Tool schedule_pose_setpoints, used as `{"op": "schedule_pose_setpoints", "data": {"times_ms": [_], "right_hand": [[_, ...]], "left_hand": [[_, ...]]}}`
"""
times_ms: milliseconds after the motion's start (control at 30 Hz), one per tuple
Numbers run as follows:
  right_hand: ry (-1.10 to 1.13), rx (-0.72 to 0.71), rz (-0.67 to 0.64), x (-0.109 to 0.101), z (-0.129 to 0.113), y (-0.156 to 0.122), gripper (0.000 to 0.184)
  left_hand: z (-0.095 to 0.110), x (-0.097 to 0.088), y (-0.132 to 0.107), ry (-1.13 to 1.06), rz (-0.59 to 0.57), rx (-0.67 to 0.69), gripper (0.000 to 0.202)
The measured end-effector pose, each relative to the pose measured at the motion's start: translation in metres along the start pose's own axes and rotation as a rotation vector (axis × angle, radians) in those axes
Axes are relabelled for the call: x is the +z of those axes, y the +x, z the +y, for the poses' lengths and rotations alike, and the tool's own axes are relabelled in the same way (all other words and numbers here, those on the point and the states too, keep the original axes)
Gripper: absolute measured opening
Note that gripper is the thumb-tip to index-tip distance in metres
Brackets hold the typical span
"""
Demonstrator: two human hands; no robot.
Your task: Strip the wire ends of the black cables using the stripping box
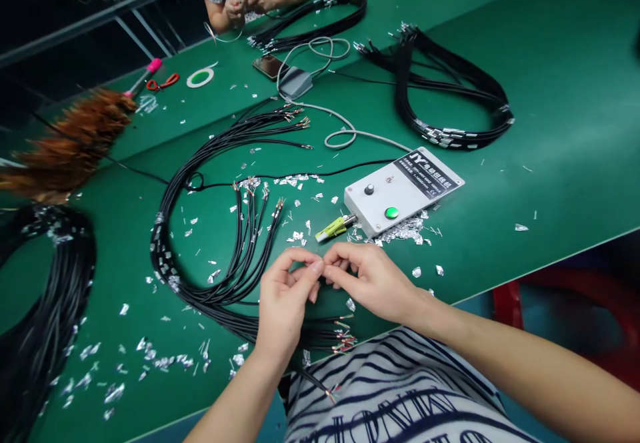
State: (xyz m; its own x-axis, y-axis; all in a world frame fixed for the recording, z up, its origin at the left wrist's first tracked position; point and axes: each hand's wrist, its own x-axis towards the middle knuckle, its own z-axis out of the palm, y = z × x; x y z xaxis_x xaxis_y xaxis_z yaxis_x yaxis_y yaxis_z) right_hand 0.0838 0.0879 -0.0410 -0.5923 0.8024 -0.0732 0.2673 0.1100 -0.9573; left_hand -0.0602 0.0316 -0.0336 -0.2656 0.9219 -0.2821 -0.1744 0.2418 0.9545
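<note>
My left hand (285, 300) and my right hand (370, 278) meet fingertip to fingertip over the near edge of the green table (550, 96). Both pinch something small that I cannot make out. Just beneath them lie the stripped ends of a bundle of black cables (220, 243) that loops away to the left. A white control box (403, 190) with a green button and a black knob sits just beyond my right hand, a yellow-green clip (331, 228) sticking out of its near corner.
Foil scraps (165, 362) litter the mat. Further cable bundles lie at the far right (450, 96), far left (45, 310) and back (310, 20). A feather duster (70, 140), tape roll (200, 77), red scissors (163, 84) and foot pedal (295, 82) lie behind. Another person's hands (243, 4) work opposite.
</note>
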Motion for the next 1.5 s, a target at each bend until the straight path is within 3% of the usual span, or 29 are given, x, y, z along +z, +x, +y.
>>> {"op": "schedule_pose_setpoints", "data": {"times_ms": [133,300,500,633,767,833,900,1033,1133,1300,1500], "right_hand": [[-0.116,-0.035,0.000,-0.002,-0.001,0.000,0.014],[-0.447,-0.284,0.055,-0.004,0.007,-0.002,0.015],[-0.757,-0.378,0.193,-0.012,0.011,-0.012,0.016],[-0.886,-0.507,0.176,-0.011,0.004,-0.004,0.019],[-0.919,-0.690,0.121,-0.012,0.006,0.006,0.033],[-0.941,-0.702,0.093,-0.017,0.008,0.005,0.035],[-0.968,-0.685,0.084,-0.024,0.009,0.004,0.034],[-1.076,-0.607,0.163,-0.038,0.009,0.011,0.018],[-1.185,-0.565,0.131,-0.041,0.011,0.023,0.020],[-1.276,-0.508,0.013,-0.040,0.011,0.037,0.023],[-1.141,-0.494,-0.034,-0.043,0.007,0.048,0.034]], "left_hand": [[-0.001,-0.002,-0.005,0.100,-0.015,0.024,0.017],[-0.005,0.001,-0.009,0.333,0.063,0.208,0.012],[-0.008,0.004,-0.001,0.190,0.093,0.095,0.021],[-0.005,0.002,0.000,0.209,0.068,0.092,0.020],[-0.005,0.000,-0.002,0.395,0.014,0.297,0.010],[-0.007,-0.001,-0.002,0.479,0.000,0.417,0.013],[-0.010,-0.002,0.000,0.486,0.019,0.435,0.013],[-0.014,-0.003,0.008,0.354,0.101,0.238,0.010],[-0.011,-0.002,0.017,0.254,0.112,0.146,0.016],[-0.008,0.001,0.029,0.238,0.136,0.134,0.018],[-0.013,0.001,0.036,0.304,0.148,0.140,0.016]]}}
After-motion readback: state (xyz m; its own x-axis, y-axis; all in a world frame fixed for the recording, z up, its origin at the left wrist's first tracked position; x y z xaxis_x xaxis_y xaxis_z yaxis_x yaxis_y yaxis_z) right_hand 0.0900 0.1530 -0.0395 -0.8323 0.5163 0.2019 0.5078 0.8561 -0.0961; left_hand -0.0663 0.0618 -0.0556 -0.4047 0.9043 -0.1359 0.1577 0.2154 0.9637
